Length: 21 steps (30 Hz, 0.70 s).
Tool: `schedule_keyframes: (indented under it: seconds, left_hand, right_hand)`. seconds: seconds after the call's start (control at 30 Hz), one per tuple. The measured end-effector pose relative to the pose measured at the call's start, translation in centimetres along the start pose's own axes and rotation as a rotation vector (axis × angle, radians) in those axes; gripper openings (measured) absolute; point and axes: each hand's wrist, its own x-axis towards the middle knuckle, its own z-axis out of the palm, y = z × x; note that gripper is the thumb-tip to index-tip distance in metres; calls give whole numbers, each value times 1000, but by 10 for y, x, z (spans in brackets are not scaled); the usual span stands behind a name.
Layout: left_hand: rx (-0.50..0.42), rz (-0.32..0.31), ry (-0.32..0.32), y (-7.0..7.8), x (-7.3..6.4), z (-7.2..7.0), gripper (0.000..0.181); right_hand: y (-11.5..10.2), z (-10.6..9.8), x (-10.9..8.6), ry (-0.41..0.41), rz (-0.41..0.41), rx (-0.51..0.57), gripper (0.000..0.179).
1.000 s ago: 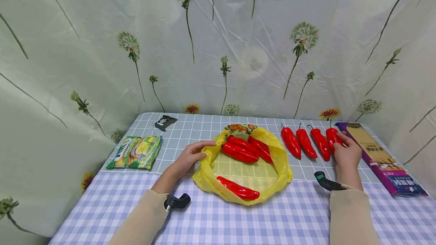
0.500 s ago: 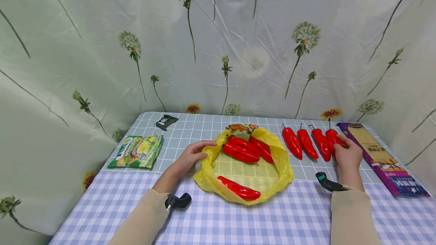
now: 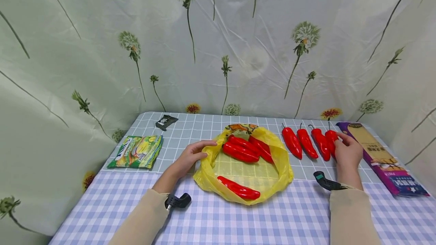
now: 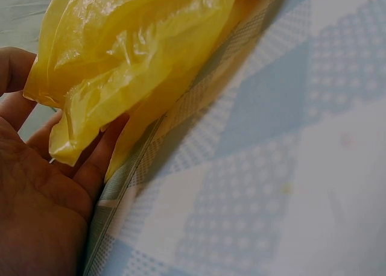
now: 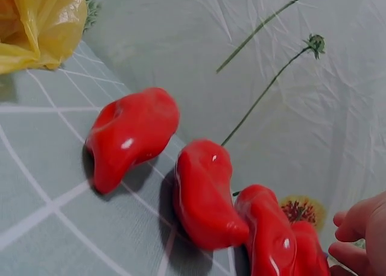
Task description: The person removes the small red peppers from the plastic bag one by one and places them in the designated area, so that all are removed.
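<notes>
A yellow plastic bag (image 3: 285,162) with its mouth wide open sits at mid-table, several red peppers (image 3: 240,152) inside. My left hand (image 3: 185,160) touches the bag's left rim; in the left wrist view its extended fingers lie along the crumpled plastic (image 4: 132,53). Right of the bag, red peppers stand in a row with stems pointing away: an outer-left pepper (image 3: 291,143), two in the middle, and a rightmost pepper (image 3: 330,141). My right hand (image 3: 349,152) is at that rightmost pepper, fingertips beside its right side. The right wrist view shows the fingers (image 5: 359,222) loosely bent near its edge.
A purple pasta packet (image 3: 378,154) lies right of my right hand. On the left are a green and yellow packet (image 3: 137,152) and a small black wrapped item (image 3: 166,122). A flower-print curtain (image 3: 218,48) rises behind the table.
My right hand's fingers have eased back slightly to the right from the rightmost pepper, which lies close beside its neighbour. The left hand and the bag hold their places.
</notes>
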Motion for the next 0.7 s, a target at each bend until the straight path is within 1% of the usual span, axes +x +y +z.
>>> schedule_keyframes:
  seconds: [0.07, 0.2, 0.33, 0.4, 0.53, 0.63, 0.7]
  left_hand:
    - [-1, -5, -1, -1, 0, 0, 45]
    - [1, -13, -1, -1, -1, 0, 45]
    - [5, -7, 1, -1, -1, 0, 45]
    - [7, -4, 1, 0, 0, 0, 45]
    - [11, -6, -1, 0, 0, 0, 45]
    - [11, -7, 0, 0, 0, 0, 45]
    - [11, -7, 2, 0, 0, 0, 44]
  right_hand:
    - [-3, 0, -1, 6, 3, -8, 48]
    - [-12, 1, -5, 19, -34, -30, 46]
    - [-25, 3, -13, 3, -97, 18, 42]
    - [-31, 4, -19, -28, -117, 36, 40]
    - [-43, 6, -31, -103, -152, 33, 38]
    - [-50, 6, -40, -166, -190, 9, 40]
    - [-55, 5, -46, -220, -232, -28, 42]
